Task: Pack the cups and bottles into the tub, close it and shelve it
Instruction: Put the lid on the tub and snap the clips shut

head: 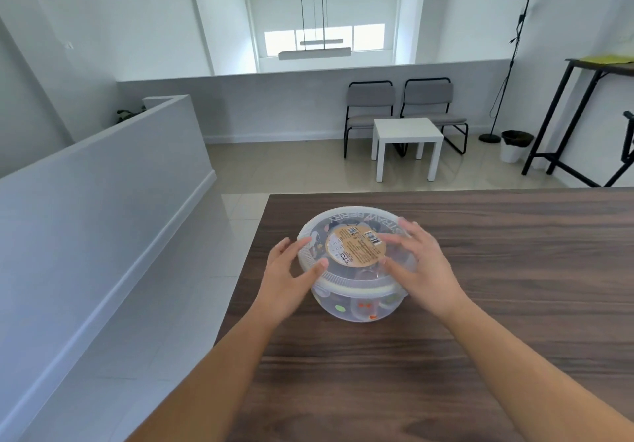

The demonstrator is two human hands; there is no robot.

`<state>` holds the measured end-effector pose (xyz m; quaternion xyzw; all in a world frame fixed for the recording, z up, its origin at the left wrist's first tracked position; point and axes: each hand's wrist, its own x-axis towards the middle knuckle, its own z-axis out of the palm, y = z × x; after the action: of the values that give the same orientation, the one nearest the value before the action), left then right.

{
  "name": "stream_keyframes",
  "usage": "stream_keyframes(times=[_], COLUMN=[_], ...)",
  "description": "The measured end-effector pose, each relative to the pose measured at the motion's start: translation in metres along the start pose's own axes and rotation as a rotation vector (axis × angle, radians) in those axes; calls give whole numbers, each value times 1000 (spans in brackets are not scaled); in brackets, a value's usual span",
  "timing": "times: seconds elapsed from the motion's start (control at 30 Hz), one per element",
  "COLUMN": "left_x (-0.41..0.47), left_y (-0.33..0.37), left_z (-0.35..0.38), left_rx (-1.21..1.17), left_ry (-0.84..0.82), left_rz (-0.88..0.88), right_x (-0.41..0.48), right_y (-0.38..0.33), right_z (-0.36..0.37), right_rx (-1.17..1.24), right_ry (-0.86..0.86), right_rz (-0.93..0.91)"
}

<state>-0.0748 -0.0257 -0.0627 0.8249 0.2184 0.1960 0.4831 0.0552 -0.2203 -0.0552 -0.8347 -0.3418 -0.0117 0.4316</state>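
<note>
Head: lidded tub [356, 304] on wood table [480, 270], tiled rm.

Bare forearms, hands [360, 270], no sleeves/jewellery.

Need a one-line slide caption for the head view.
Both hands, left and right, press the lid onto the clear tub.

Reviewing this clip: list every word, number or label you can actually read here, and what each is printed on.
"STRAWBERRY": embossed along the far rim of the lid, upside down to the camera and partly covered by the right hand.
"5 PCS": on the round brown sticker on the lid.
Fine print, barcode and QR code on the sticker: too small to read.
No other readable text in the room.
</note>
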Motion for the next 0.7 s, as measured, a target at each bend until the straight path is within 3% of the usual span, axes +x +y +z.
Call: stream_keyframes(times=[0.13,0.27,0.47,0.7], left_x=[17,30,37,33], left_y=[4,5,3,6], left_z=[8,18,36,38], left_rx=[-277,-432,-563,-615], left_ry=[-75,-91,65,82], left_rz=[-159,-238,-215,-244], right_x=[8,13,20,18], right_y=[11,15,15,4], right_z=[-6,3,18,28], right_rx=[356,649,831,838], right_ry=[-46,-104,73,237], right_rz=[279,371,499,567])
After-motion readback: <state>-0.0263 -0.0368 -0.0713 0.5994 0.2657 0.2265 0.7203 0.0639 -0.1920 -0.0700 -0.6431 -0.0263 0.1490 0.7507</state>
